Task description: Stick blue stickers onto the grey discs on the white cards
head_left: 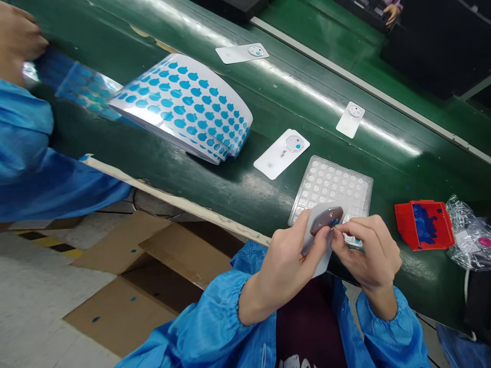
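I have the left hand (286, 263) holding a white panel (321, 265) upright above the tabletop's near edge, the grip firm between thumb and fingers. My right hand (370, 250) makes a narrow pinch at the panel's round plate (326, 219), beside a small blue piece (335, 222); I cannot tell whether that grip holds anything. I judge this panel unfinished, with both hands on it.

Just beyond, a clear tray (341, 169) of small round pieces rests on the tabletop (387, 189). Farther left, one loose panel (282, 155) and another at the far side (242, 53) carry blue spots, so that step looks done there; on the far right one (351, 124) I cannot make it out. Plenty of blue stickers remain on the curled sheet (184, 97) at left. To the right sits a red box (405, 225) with blue scraps inside.
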`<control>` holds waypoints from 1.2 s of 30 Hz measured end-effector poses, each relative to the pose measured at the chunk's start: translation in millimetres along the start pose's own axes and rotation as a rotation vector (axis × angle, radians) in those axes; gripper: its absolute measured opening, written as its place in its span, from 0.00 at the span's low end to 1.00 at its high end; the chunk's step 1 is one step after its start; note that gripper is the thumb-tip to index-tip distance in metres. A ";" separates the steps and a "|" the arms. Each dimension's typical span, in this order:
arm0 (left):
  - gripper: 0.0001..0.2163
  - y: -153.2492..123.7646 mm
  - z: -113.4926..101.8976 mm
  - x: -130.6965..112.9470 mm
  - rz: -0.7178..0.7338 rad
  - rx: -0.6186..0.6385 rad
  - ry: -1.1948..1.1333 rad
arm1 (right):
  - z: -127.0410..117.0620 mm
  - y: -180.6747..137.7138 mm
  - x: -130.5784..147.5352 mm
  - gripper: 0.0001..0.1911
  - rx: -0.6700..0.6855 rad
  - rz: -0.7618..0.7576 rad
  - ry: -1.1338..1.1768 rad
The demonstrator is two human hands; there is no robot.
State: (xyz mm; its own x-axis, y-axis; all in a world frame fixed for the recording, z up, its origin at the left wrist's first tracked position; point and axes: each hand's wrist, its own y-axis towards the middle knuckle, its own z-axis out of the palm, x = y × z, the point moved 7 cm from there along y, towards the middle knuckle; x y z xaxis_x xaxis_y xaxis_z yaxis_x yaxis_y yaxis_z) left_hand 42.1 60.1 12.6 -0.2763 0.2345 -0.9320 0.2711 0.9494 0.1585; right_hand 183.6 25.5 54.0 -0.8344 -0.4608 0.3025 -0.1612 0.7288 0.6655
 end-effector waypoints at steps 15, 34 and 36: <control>0.02 5.7 -10.7 26.0 -0.067 -0.067 -0.058 | -100.2 -64.3 -110.6 0.05 -0.305 0.768 -0.381; 0.07 19.9 -5.6 50.4 -0.264 0.025 -0.112 | -7.9 -33.2 -109.7 0.12 0.331 0.306 -0.224; 0.07 19.1 -4.1 50.7 -0.262 0.039 -0.121 | 8.9 -28.0 -110.6 0.12 0.398 0.308 -0.204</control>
State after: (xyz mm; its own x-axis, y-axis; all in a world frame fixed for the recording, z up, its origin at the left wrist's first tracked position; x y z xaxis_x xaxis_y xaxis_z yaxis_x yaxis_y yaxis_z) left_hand 29.5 90.9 -30.3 -0.2307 -0.0468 -0.9719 0.2412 0.9649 -0.1037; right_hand 275.7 60.5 -4.1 -0.9537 -0.1163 0.2775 -0.0469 0.9684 0.2449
